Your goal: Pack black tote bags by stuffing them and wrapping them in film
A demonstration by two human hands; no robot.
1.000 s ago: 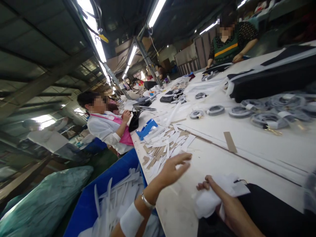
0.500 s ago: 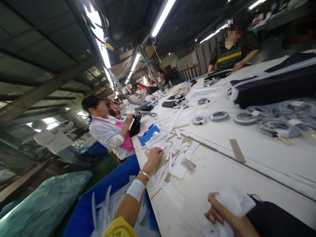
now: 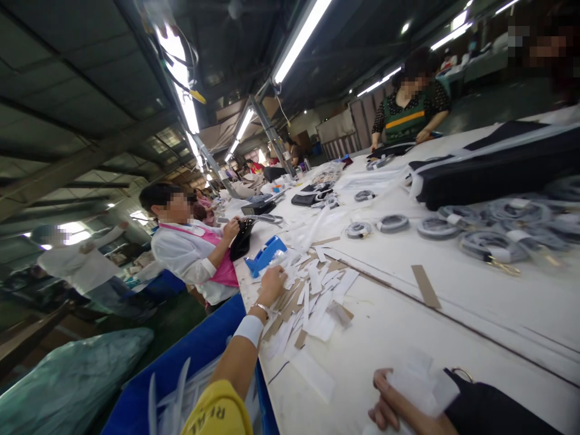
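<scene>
My left hand point(image 3: 272, 285) reaches over the left part of the white table, its fingers curled down at the edge of a pile of white and brown paper strips point(image 3: 319, 302), just below a blue tape dispenser point(image 3: 266, 256). Whether something small is between those fingers is hidden. At the bottom right, my right hand point(image 3: 388, 399) is closed around crumpled white tissue paper point(image 3: 423, 383). Beside it lies a black bag point(image 3: 493, 405) with a gold ring.
A blue bin point(image 3: 212, 338) with white scraps stands against the table's left edge. Coiled grey straps point(image 3: 393, 223) and a large black item point(image 3: 493, 172) lie farther back. One person point(image 3: 194, 254) works at the left, another point(image 3: 405, 118) across the table.
My left hand has moved slightly forward over the paper pile, towards the tape dispenser. The whole view has shifted a little. My right hand still holds the tissue paper.
</scene>
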